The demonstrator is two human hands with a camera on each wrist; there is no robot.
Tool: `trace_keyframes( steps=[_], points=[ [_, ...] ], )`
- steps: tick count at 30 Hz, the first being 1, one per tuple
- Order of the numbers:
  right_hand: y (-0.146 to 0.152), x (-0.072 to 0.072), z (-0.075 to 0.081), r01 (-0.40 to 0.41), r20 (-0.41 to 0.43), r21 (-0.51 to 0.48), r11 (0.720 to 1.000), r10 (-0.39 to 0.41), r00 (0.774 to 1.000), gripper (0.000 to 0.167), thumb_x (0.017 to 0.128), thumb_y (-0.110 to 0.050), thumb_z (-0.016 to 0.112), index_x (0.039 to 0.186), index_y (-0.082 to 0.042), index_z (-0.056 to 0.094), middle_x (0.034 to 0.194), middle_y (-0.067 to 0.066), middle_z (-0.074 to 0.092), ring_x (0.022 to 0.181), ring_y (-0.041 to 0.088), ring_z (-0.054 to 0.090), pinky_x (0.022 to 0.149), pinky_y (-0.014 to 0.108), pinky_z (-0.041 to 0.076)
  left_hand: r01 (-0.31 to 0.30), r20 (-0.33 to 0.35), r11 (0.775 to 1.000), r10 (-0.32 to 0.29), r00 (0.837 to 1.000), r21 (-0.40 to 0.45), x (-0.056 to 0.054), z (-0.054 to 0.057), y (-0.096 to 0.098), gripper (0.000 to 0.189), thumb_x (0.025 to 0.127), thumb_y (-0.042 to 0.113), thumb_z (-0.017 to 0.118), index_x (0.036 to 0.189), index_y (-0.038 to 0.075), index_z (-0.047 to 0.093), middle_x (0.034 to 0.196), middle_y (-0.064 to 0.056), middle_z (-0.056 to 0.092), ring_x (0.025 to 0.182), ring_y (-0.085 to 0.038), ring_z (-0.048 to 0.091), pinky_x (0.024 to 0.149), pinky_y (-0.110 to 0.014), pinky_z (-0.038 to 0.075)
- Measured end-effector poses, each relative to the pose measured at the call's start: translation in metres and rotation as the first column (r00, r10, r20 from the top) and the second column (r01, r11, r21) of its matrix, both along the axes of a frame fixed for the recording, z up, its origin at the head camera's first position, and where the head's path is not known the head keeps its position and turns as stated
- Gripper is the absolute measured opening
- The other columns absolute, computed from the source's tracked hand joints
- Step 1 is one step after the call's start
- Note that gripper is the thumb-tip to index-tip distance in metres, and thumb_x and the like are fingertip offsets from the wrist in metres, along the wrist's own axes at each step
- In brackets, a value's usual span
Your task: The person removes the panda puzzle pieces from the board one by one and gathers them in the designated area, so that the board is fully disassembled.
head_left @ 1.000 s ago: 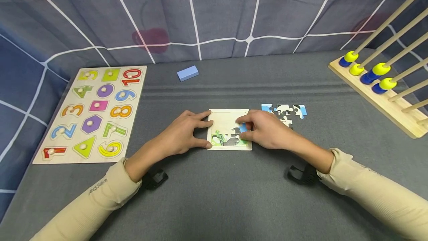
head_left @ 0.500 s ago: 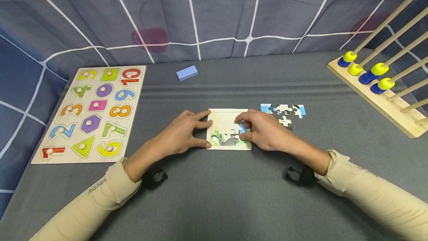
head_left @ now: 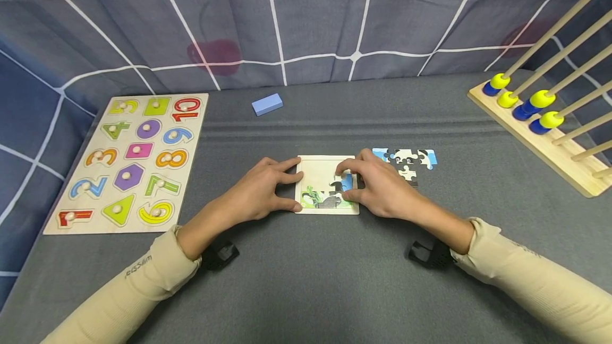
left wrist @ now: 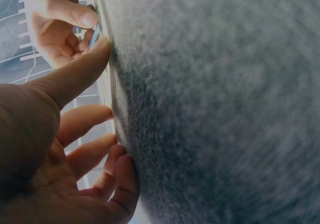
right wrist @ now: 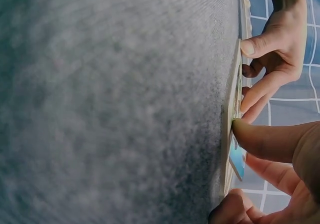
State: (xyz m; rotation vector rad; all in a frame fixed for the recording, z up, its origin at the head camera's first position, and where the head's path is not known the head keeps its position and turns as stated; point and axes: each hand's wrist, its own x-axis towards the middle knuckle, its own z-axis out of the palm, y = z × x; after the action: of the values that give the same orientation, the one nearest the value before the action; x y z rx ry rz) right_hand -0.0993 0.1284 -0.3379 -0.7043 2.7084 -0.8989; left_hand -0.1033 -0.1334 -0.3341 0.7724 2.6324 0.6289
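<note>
A small square wooden puzzle board (head_left: 315, 171) lies on the grey cloth. Pieces with green plants and grey-black shapes fill its lower part. My left hand (head_left: 264, 187) rests at the board's left edge, thumb and fingers spread along it. At the right side my right hand (head_left: 382, 187) pinches a blue-and-black jigsaw piece (head_left: 347, 182) between thumb and fingers. In the right wrist view this jigsaw piece (right wrist: 237, 161) is tilted, partly raised off the board (right wrist: 228, 114). Several loose panda jigsaw pieces (head_left: 406, 159) lie just beyond the right hand.
A number-and-shape peg board (head_left: 143, 166) lies on the left. A blue block (head_left: 268, 104) sits at the back. On the right stands a wooden abacus (head_left: 535, 137) with yellow and blue beads. A checked curtain (head_left: 315, 20) hangs behind the table.
The jigsaw piece under the right fingers has shifted and tilted slightly within the right side of the board. The right hand has moved only a little; the left hand stays put.
</note>
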Motion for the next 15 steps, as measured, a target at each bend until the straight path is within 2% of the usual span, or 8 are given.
trace_keyframes(
  steps=[5,10,15],
  points=[
    [-0.001,-0.0004,0.0003,-0.005,-0.026,-0.007,1.0,0.005,1.0,0.032,0.08,-0.005,0.08,0.108,-0.016,0.067,0.091,0.003,0.059,0.078,0.019,0.053,0.067,0.039,0.042,0.007,-0.002,1.0,-0.007,1.0,-0.005,0.0001,0.0004,-0.0001,0.065,0.081,0.033,0.083,0.136,0.009,0.06,0.156,-0.008,0.036,0.122,-0.031,0.046,0.101,-0.049,0.038],
    [-0.0011,-0.0003,0.0009,-0.009,-0.013,-0.025,1.0,0.009,1.0,0.031,0.081,0.002,0.076,0.106,-0.015,0.067,0.08,-0.002,0.059,0.07,0.015,0.052,0.065,0.038,0.04,0.022,-0.002,1.0,-0.022,1.0,-0.017,-0.0002,0.001,-0.0001,0.065,0.082,0.034,0.082,0.137,0.008,0.059,0.156,-0.009,0.036,0.121,-0.031,0.046,0.101,-0.05,0.038],
    [-0.001,0.0005,0.0008,-0.01,-0.001,-0.038,0.999,0.01,1.0,0.031,0.083,0.004,0.071,0.107,-0.015,0.067,0.076,-0.003,0.056,0.065,0.013,0.049,0.063,0.037,0.039,0.029,-0.001,0.999,-0.029,1.0,-0.023,-0.0004,0.0009,0.0,0.065,0.082,0.034,0.081,0.137,0.008,0.059,0.157,-0.009,0.035,0.12,-0.031,0.045,0.1,-0.05,0.038]
  ],
)
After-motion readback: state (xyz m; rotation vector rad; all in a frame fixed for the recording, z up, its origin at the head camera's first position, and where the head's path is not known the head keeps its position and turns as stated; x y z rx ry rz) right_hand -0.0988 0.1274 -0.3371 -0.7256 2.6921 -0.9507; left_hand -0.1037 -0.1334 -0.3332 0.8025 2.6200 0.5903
